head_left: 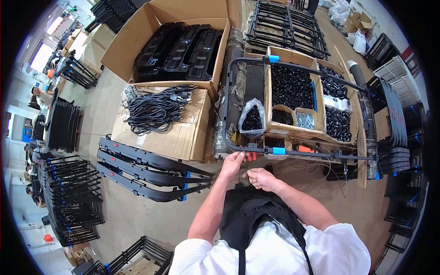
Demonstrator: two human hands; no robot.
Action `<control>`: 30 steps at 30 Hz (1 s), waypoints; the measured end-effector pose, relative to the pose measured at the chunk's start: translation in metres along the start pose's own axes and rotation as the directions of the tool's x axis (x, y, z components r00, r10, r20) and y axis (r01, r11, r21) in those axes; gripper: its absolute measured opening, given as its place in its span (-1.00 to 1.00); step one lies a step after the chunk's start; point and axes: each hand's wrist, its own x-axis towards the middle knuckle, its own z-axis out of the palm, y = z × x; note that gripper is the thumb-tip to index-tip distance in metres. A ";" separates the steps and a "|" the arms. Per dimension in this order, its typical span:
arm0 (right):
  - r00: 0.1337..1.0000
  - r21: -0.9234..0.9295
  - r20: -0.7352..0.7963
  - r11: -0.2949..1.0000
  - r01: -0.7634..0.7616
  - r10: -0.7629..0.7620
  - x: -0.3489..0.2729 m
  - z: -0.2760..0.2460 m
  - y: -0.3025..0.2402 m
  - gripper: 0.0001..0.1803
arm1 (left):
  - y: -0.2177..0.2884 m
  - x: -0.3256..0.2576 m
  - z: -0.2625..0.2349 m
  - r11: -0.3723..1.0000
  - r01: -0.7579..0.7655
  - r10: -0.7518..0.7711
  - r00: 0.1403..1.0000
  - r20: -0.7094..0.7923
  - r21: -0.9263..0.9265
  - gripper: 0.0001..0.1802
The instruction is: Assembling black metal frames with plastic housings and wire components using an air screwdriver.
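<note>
Two bare hands are working together at the near bar of a black tube frame (293, 152) that is lying across the cardboard boxes in front of the person. The left hand (232, 164) is reaching up to that bar, its fingers pinching something small just beside a red piece (250, 156); what it is pinching is too small to tell. The right hand (262, 178) is sitting just below and to the right, curled closed around a thin dark cord or tie (246, 170) that is running up toward the left hand. Blue clips (278, 151) are sitting on the bar near the hands. Beyond the bar, a clear bag of black parts (252, 117) is standing beside an open box of black fittings (292, 87). To the left, coiled black cables (156, 107) are lying on a cardboard box (183, 135), and long black arms (146, 172) are stacked on the floor.
</note>
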 end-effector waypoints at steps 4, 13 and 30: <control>1.000 0.010 -0.006 1.000 -0.006 0.006 -0.002 -0.007 0.000 -0.67 | 0.018 -0.004 0.012 0.992 0.013 -0.016 1.000 0.023 0.127 -0.69; 0.999 -0.011 0.048 1.000 -0.018 0.018 0.002 -0.008 -0.006 -0.69 | 0.028 -0.014 0.031 0.965 0.023 0.058 0.953 -0.297 0.262 -0.64; 0.993 0.010 0.106 0.999 -0.051 0.050 0.009 -0.020 -0.001 -0.74 | -0.012 -0.014 0.046 0.891 0.034 0.254 0.789 -0.559 0.452 -0.69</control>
